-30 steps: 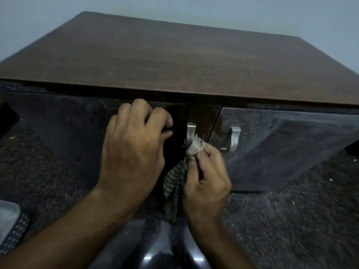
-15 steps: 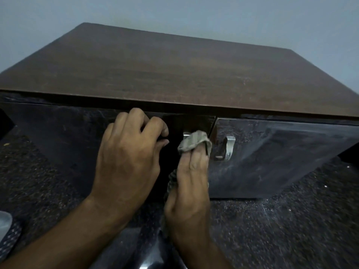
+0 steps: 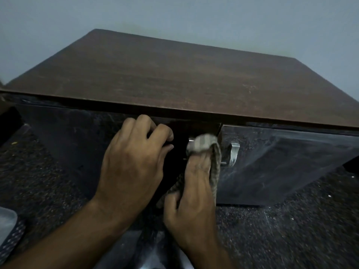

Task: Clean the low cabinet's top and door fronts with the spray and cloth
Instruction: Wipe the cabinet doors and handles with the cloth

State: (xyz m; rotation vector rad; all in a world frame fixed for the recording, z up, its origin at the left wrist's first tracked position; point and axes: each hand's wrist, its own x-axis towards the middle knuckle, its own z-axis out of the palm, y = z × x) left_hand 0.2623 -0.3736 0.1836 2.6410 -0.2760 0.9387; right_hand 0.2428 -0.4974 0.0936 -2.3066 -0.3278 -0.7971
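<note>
Scanning from the left: pale object with dotted fabric [image 3: 9, 228] at the frame's lower left corner, too cropped to identify. Speckled dark floor [image 3: 38, 181] around it. No spray bottle in view.

Low cabinet, brown wood-grain top [image 3: 184, 78] bare of objects, its front edge overhanging two glossy black doors. Left door [image 3: 77, 136] seems to stand slightly ajar; its inner edge shows near the middle seam.

Left hand [image 3: 134, 164]: fingers curled over the left door's upper edge, near the seam, holding nothing else. Judged purpose: steadying the door so it does not swing under the wiping pressure.

Striped cloth [image 3: 204, 144] bunched over the left door's metal handle [image 3: 191, 140]; only a sliver of metal shows. Loose end trails down along the hand.

Right hand [image 3: 194, 193]: fingers extended up under the cloth and pressing it onto the handle, thumb tucked against the trailing fabric. Cloth wrapped this way likely lets one pass rub round the handle.

Right door [image 3: 281, 162] closed, with streaks and dust on its gloss. Its handle [image 3: 234, 154] is bare, just beside the cloth.

Judgement: detail work at the handles; right door front probably still pending.
</note>
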